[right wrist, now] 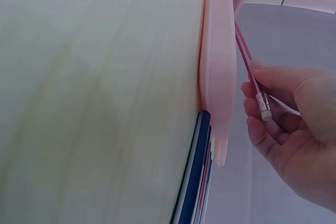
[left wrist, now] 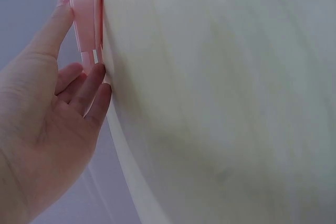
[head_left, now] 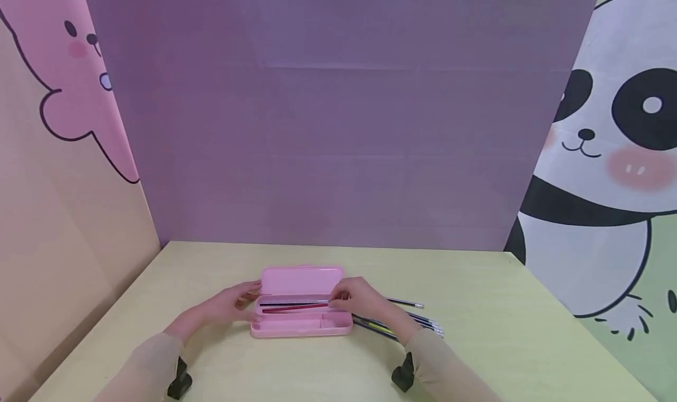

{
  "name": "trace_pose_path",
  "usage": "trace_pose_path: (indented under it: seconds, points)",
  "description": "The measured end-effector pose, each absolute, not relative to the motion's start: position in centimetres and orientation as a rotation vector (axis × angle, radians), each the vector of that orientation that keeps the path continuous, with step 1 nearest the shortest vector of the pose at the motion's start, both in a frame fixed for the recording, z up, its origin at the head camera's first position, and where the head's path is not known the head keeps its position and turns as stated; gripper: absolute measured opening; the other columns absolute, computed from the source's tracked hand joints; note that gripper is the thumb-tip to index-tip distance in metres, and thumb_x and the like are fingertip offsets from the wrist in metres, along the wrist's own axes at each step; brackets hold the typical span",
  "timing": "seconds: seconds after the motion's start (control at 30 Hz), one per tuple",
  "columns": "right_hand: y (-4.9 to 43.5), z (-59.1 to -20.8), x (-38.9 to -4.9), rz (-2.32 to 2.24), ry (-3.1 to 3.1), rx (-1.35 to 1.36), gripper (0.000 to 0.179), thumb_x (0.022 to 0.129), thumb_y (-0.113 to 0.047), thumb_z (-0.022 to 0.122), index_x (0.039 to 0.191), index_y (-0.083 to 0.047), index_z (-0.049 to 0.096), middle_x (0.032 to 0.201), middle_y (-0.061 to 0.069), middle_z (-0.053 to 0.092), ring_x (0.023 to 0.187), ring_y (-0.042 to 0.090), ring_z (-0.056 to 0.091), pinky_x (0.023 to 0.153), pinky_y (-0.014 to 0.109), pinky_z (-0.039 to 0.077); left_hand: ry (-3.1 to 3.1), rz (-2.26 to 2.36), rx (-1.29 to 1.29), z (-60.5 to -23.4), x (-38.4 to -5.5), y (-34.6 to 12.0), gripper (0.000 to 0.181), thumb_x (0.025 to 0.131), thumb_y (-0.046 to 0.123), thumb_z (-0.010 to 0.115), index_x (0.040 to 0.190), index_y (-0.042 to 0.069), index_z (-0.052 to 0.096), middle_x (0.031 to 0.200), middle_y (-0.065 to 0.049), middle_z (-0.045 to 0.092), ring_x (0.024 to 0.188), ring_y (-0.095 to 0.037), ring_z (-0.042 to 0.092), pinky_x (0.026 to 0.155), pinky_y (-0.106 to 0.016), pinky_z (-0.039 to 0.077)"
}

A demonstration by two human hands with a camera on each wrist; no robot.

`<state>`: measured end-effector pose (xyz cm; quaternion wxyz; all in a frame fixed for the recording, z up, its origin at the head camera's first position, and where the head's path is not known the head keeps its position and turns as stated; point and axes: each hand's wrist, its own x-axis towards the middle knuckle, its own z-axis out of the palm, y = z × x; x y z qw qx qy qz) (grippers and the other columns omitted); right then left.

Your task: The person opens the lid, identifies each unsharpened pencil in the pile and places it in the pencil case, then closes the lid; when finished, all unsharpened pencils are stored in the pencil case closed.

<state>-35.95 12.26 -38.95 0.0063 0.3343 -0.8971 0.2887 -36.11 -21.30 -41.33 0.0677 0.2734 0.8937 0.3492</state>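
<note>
A pink pencil case lies on the table with its lid flipped back. My left hand holds the case's left end, thumb at the near side and fingers at the far side by the lid. Over the right end, my right hand pinches a red pencil close to its white eraser. That red pencil slants down into the long back compartment, where a dark pencil shows alongside it. The front compartment has a divider towards the right.
Several pencils lie in a loose bundle right of the case, partly under my right forearm. One more dark pencil sits slightly farther back. A purple panel rises behind the table's back edge.
</note>
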Motion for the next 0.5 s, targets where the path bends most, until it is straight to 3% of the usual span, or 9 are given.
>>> trace_pose_path:
  seconds: [0.5]
  points:
    - [11.21, -39.3, -36.61, 0.893, -2.851, 0.996, 0.009, 0.086, -0.012, 0.068, 0.093, -0.006, 0.071, 0.083, 0.001, 0.067, 0.074, 0.011, 0.051, 0.065, 0.018, 0.048, 2.692, 1.021, 0.845, -40.59, -35.77, -21.57, 0.083, 0.081, 0.03, 0.073, 0.143, -0.005, 0.031, 0.14, -0.025, 0.043, 0.121, -0.039, 0.049, 0.102, -0.052, 0.041]
